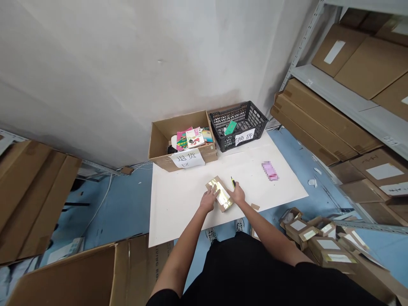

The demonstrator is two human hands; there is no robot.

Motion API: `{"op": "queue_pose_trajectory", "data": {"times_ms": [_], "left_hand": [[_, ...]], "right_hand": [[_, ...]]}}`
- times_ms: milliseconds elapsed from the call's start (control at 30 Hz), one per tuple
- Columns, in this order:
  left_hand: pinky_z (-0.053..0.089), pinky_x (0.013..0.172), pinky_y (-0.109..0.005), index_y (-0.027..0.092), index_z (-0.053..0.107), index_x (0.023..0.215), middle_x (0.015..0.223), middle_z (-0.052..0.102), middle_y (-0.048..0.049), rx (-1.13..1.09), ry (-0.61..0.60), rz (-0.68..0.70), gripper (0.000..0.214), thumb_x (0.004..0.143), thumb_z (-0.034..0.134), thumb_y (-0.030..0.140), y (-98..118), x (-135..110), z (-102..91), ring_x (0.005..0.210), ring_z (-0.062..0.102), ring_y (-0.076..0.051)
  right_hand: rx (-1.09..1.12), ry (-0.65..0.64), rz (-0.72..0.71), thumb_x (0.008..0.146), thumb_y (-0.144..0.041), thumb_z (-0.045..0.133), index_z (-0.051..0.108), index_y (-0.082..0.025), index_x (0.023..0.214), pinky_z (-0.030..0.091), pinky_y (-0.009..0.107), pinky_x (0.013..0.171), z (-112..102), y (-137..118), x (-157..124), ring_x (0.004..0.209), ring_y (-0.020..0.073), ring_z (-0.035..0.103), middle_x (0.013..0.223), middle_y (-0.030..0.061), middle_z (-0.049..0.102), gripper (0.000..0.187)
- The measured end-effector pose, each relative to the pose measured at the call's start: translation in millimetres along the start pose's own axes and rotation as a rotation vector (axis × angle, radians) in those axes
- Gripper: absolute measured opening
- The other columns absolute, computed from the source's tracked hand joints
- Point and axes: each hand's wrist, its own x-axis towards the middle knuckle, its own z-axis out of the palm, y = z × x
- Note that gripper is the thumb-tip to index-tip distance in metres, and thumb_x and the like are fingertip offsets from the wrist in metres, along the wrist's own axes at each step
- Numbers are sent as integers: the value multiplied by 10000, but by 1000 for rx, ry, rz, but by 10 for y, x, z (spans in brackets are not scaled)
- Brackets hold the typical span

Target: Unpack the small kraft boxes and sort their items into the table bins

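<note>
A small brown box with a shiny gold top (219,193) lies on the white table (178,199) in front of me. My left hand (208,200) rests on the box's left side, fingers stretched over it. My right hand (237,194) is at the box's right end, fingers curled round a thin yellow-and-black tool (233,182) that sticks up from it. A scrap of brown tape (255,207) lies just right of my right wrist.
At the table's back stand a cardboard box (159,140) of colourful packets with a paper label and a black plastic basket (251,114) holding a green item. A pink packet (270,170) lies to the right. Cartons fill the shelves and floor around.
</note>
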Motion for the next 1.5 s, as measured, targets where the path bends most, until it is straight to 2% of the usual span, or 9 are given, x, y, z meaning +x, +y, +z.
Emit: {"op": "queue_pose_trajectory", "data": {"times_ms": [67,167,267,400,567,700,933,1200,1500], "left_hand": [[316,1247,-528,342,166,1693,1800,28,-82,18,-58,48,1071,804,753,238,42,105,12,1649,40,-353],[329,1230,-562,338,140,1700,1799,28,-87,0,-72,-33,1098,806,778,341,130,162,115,1646,39,-372],[404,1162,-576,293,188,1699,1788,94,-139,-13,-26,-206,1004,859,727,405,237,151,236,1618,143,-425],[412,1125,-636,249,324,1663,1698,343,-214,-11,25,-356,754,971,568,422,356,123,310,1509,372,-447],[408,1197,-505,167,470,1573,1674,396,-182,-66,194,-278,571,1041,441,374,386,67,334,1575,306,-343],[400,1219,-475,215,393,1625,1706,360,-139,-114,249,-254,626,1057,421,476,377,28,348,1576,314,-315],[397,1185,-610,328,252,1690,1766,237,-87,-32,95,-267,679,1055,401,515,519,181,295,1576,247,-417],[406,1175,-618,325,236,1695,1767,227,-107,5,79,-304,670,1068,367,521,615,221,328,1568,258,-424],[441,1148,-619,350,250,1689,1759,258,-88,7,89,-313,665,1060,362,531,568,227,334,1559,286,-426]], "right_hand": [[-52,-73,21,892,-548,731,484,-201,1365,496,354,833,61,236,-194,1135,340,693,1228,177,702,636],[-62,-114,71,874,-585,742,496,-206,1340,494,360,837,103,370,-252,1125,339,698,1206,164,708,649],[-45,-60,91,826,-540,811,488,-230,1345,494,349,859,47,225,-22,1137,319,692,1233,139,705,685],[8,-44,61,865,-468,795,467,-222,1393,507,325,854,-63,-68,365,1111,293,697,1219,131,712,669],[305,-93,91,1068,-464,467,469,-254,1416,539,271,692,-189,81,407,749,198,723,923,21,729,406],[423,-310,82,1057,-429,499,538,-256,1319,475,218,509,-290,476,184,454,137,600,653,-64,616,316],[426,-412,95,1055,-443,532,566,-257,1183,437,187,486,-366,587,46,422,116,563,572,-95,549,228],[475,-478,23,1024,-407,573,580,-237,1104,399,210,447,-400,484,135,370,125,487,512,-93,507,188],[394,-520,63,1069,-316,507,579,-230,1130,375,199,410,-425,558,-93,344,99,458,568,-87,523,127]]}}
